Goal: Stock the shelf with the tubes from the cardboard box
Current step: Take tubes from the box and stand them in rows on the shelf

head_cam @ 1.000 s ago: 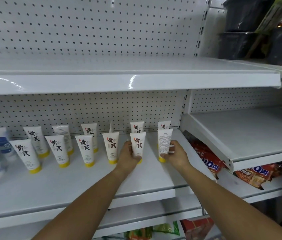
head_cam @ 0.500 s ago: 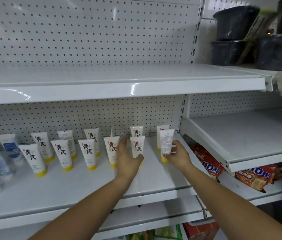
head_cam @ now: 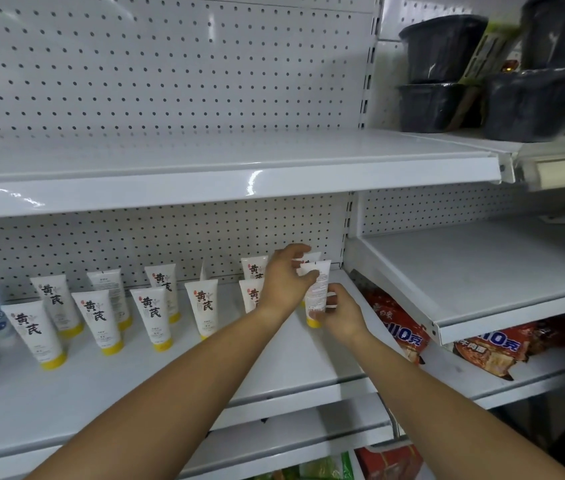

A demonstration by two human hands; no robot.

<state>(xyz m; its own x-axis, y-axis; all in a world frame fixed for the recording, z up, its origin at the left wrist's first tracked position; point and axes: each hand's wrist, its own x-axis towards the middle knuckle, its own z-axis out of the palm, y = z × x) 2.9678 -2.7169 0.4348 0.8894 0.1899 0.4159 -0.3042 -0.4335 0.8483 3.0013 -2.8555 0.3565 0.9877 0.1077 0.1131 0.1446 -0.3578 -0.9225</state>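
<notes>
The end tube point(head_cam: 318, 289), held cap-down at the right end of the front row on the shelf point(head_cam: 205, 375), is pinched near its top by the left hand point(head_cam: 286, 280) and gripped low down by the right hand point(head_cam: 341, 315). Its fine-print side faces outward, so a turn to match the neighbouring tubes point(head_cam: 151, 311) is presumably intended. The cardboard box is not in view.

White tubes point(head_cam: 201, 303): bold black characters 黄芪 on the outward-facing fronts, small red seal beside them.
Red snack packets point(head_cam: 402, 336): white 110克 on a blue band.
Rightmost front tube point(head_cam: 318, 289): back panel of fine print, illegible.
</notes>
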